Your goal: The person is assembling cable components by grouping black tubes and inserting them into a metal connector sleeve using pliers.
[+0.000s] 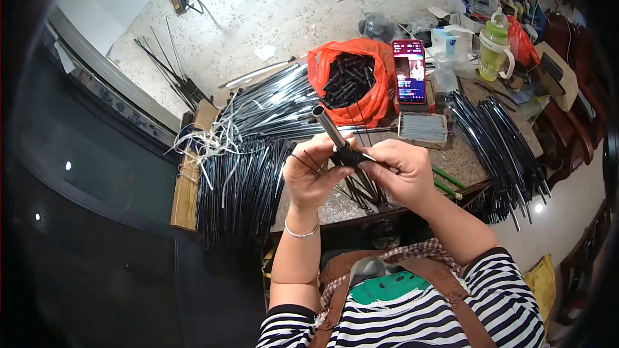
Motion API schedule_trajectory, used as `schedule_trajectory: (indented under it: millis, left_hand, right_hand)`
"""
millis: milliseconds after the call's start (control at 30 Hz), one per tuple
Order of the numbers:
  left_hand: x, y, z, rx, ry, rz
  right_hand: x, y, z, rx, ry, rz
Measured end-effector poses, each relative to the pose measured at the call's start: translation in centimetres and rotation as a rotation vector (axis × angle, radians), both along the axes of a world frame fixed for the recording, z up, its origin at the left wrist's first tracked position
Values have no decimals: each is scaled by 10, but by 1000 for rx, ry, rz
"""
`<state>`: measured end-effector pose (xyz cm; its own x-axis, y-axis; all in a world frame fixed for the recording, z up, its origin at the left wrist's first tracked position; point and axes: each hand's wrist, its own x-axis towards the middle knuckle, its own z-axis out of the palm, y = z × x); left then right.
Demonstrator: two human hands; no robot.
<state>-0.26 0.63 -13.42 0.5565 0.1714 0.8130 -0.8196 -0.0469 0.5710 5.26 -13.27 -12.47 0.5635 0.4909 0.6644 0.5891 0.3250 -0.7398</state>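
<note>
Hands: left hand and right hand both closed on a metal tube with a black collar and thin ribs, held above the stone worktop's near edge. Left: black rod bundles. Behind: orange bag of black parts, lit phone, green bottle.

A wide fisheye view, brightly and evenly lit at its centre, where the speckled pale stone floor and the glossy black thin rods catch white highlights from overhead. A blown-out white glare sits at the top left edge, and a small lit phone screen glows near the middle. The rim falls into dark vignette, deepest along the left and lower left, and straight edges bow outward; detail stays fairly sharp centrally and softens toward the corners.
</note>
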Motion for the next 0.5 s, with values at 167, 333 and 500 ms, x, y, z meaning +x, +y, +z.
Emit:
schedule_trajectory:
  millis: [167, 333, 500]
  left_hand:
    - [-8, 2, 2, 45, 21, 48]
    - [-3, -7, -4, -88, -84, 155]
    - [-9, -5, -3, -153, 8, -34]
  right_hand:
    - [-6, 3, -1, 5, 62, 38]
    - [-2, 5, -2, 1, 62, 59]
    - [6, 0, 1, -9, -97, 127]
